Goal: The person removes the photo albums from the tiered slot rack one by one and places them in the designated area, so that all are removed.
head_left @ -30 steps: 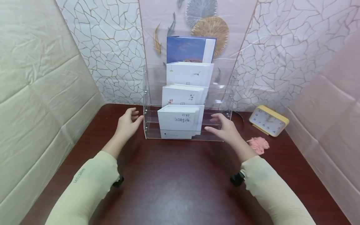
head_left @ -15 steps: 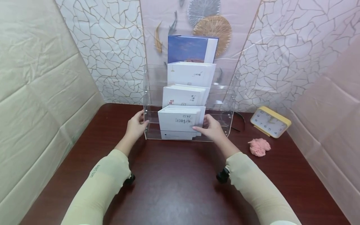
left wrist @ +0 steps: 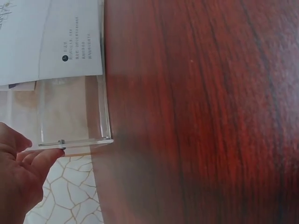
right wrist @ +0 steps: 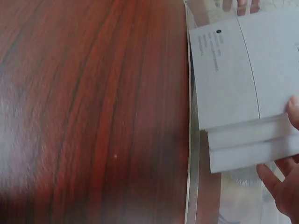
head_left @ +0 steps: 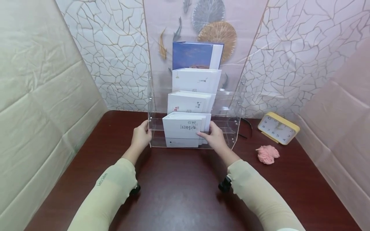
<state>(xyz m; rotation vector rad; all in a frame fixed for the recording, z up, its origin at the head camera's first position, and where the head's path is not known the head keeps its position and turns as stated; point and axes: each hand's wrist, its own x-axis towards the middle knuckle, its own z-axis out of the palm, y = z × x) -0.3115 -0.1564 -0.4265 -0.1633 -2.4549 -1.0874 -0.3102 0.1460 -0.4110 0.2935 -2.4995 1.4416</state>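
Note:
A clear acrylic tiered book rack [head_left: 159, 139] stands on the dark wood table. Its lowest tier holds white books [head_left: 180, 130], upright and leaning back. My left hand [head_left: 141, 136] grips the rack's left side panel, thumb on the inner face, as the left wrist view shows with the panel edge [left wrist: 77, 142] between thumb and fingers. At the right edge of those front books, my right hand [head_left: 215, 138] pinches them, thumb on the front cover and fingers behind. Three book thicknesses show there in the right wrist view, between thumb and fingers [right wrist: 268, 179].
Higher tiers hold a white book [head_left: 188, 101], another white book [head_left: 190, 80] and a blue-covered book [head_left: 192, 55]. A yellow alarm clock [head_left: 278, 127] and pink yarn [head_left: 267, 154] lie to the right. A thin black cord [head_left: 249, 128] lies beside the rack.
My left hand has moved right onto the rack's side panel and gripped it. My right hand has moved left and taken hold of the front books' right edge. The rack stays put.

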